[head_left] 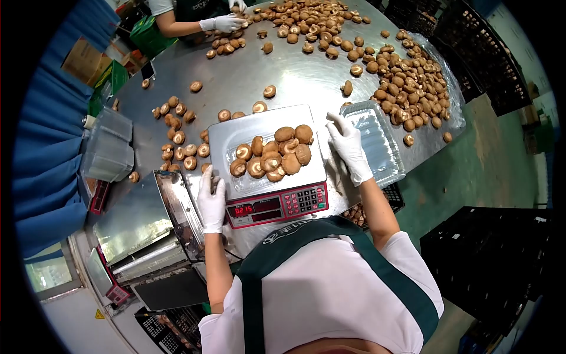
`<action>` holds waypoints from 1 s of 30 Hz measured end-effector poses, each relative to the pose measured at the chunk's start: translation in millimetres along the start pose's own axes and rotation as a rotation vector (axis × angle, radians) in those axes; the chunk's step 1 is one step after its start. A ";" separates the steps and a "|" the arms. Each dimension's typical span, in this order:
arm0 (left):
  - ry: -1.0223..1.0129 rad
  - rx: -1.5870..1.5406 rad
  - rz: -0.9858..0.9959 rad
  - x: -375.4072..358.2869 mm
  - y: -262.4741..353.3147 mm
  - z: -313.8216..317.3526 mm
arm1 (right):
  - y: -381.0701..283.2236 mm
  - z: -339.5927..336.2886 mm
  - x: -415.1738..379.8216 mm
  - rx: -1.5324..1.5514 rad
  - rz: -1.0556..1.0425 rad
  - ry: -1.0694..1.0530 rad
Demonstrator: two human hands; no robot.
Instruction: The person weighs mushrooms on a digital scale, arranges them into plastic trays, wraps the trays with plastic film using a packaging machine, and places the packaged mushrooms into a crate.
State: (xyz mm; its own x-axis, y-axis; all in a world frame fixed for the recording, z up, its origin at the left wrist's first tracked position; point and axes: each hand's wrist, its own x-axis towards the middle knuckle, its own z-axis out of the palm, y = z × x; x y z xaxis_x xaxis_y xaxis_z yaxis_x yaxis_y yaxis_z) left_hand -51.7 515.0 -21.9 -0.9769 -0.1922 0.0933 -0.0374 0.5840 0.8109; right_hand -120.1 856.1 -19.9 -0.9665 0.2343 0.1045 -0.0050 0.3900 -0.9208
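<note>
A digital scale (277,203) with a red-rimmed front stands at the table's near edge, its display lit red. On its metal plate lies a clear plastic tray (237,186) filled with brown mushrooms (271,160). My left hand (211,200), in a white glove, rests by the scale's left side, fingers apart and holding nothing. To the right of the scale my right hand (348,144), also gloved, is spread beside an empty clear tray (377,147), its fingertips near that tray's left edge. Whether they touch it is unclear.
Loose mushrooms (178,137) lie left of the scale. A large heap (413,82) covers the metal table's (224,76) right side. Stacked clear trays (109,144) stand at far left. A co-worker's gloved hand (223,23) is among mushrooms at the back. Black crates (483,253) stand right.
</note>
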 end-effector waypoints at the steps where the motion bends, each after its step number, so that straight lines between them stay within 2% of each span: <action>1: -0.008 -0.002 -0.042 2.5 -1.8 -6.0 | 4.7 -3.6 -0.2 -0.046 -0.029 -0.008; 3: -0.010 -0.027 -0.057 8.0 -9.4 -11.1 | 21.2 -7.0 1.5 -0.003 0.100 -0.110; 4: -0.029 -0.067 -0.082 11.0 -18.8 -10.1 | 19.5 -8.0 1.8 -0.001 0.099 -0.121; 6: -0.119 -0.067 -0.153 16.1 -16.8 -8.7 | 11.6 -9.1 1.2 -0.083 0.220 -0.241; 9: -0.278 -0.098 -0.283 20.3 -0.3 -2.8 | 7.3 -3.5 1.7 -0.214 0.248 -0.366; 10: -0.306 -0.087 -0.266 22.5 -2.9 1.9 | 4.8 -0.4 1.8 -0.262 0.266 -0.399; 13: -0.336 -0.092 -0.285 29.6 -6.7 11.4 | 8.9 7.0 -0.1 -0.353 0.187 -0.369; 14: -0.320 -0.055 -0.243 31.5 -10.1 11.5 | 7.9 7.5 -3.4 -0.397 0.099 -0.324; 17: -0.303 -0.041 -0.228 31.1 -18.6 4.3 | -13.5 10.3 -13.4 -0.194 0.237 -0.338; 20: -0.277 0.059 -0.200 23.8 -10.2 -23.2 | -9.6 24.6 -17.8 -0.175 0.174 -0.387; 23: -0.233 0.088 -0.207 17.5 -6.4 -63.1 | -39.0 44.6 -27.6 -0.172 0.076 -0.386; 26: -0.158 0.168 -0.163 12.9 -7.4 -117.2 | -73.4 77.2 -37.2 -0.083 0.078 -0.451; 27: -0.167 0.134 -0.213 12.4 -12.7 -136.3 | -84.1 90.5 -41.5 -0.042 0.059 -0.469; 30: -0.136 0.190 -0.195 12.3 -47.6 -195.4 | -120.2 140.1 -60.9 -0.026 -0.004 -0.506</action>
State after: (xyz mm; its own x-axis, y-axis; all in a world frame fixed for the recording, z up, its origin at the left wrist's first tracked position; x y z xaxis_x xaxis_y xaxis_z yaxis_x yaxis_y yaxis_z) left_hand -20.8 330.7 53.5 -0.9662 -0.2150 -0.1423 -0.2532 0.6860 0.6821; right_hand -96.5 670.2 31.8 -0.9697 -0.2260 -0.0928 -0.0093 0.4135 -0.9105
